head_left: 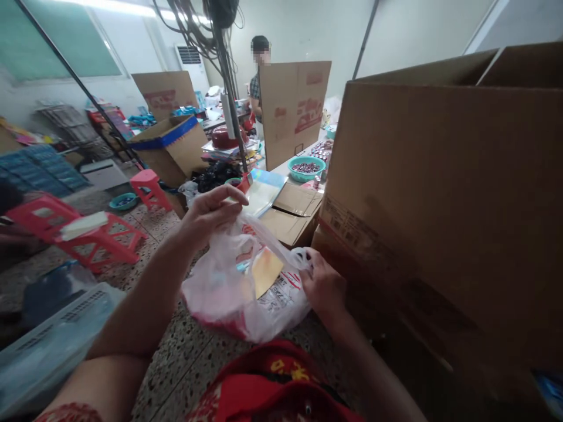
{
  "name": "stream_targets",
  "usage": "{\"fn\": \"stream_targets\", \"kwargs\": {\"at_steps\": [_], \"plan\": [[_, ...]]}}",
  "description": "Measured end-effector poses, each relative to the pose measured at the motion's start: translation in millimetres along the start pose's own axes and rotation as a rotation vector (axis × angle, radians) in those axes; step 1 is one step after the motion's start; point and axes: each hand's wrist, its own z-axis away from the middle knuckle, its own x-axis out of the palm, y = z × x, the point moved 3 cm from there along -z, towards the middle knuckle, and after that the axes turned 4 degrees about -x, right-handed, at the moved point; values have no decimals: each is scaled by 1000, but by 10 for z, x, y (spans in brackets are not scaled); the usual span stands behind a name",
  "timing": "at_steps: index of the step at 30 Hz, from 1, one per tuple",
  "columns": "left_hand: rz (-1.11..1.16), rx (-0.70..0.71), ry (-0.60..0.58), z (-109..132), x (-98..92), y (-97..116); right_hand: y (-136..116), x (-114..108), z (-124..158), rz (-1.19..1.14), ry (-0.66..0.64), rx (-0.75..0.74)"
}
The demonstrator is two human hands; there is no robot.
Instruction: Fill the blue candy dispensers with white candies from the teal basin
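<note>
A thin white plastic bag (229,287) with red print hangs low in front of me, with a flat yellow item showing inside it. My left hand (210,212) pinches the bag's upper rim and lifts it. My right hand (323,286) grips the bag's other handle loop, close to the side of a big cardboard box (444,211). The bag's mouth is stretched between both hands.
Red plastic stools (79,231) stand on the speckled floor at left, with a grey crate (53,346) nearer. Flattened cartons (292,214) lie ahead, beside a teal basin (307,169) of small pieces. A person stands behind an upright cardboard sheet (292,111) at the back.
</note>
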Motion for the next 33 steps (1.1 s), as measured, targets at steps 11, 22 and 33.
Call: {"fn": "stream_targets", "kwargs": {"at_steps": [11, 22, 33], "plan": [[-200, 411, 67, -1478, -814, 191, -448, -117, -1223, -90, 355, 155], [-803, 445, 343, -1926, -686, -945, 78, 770, -1472, -43, 123, 423], [-1462, 198, -408, -1600, -197, -1996, 30, 797, -1454, -39, 145, 403]]}}
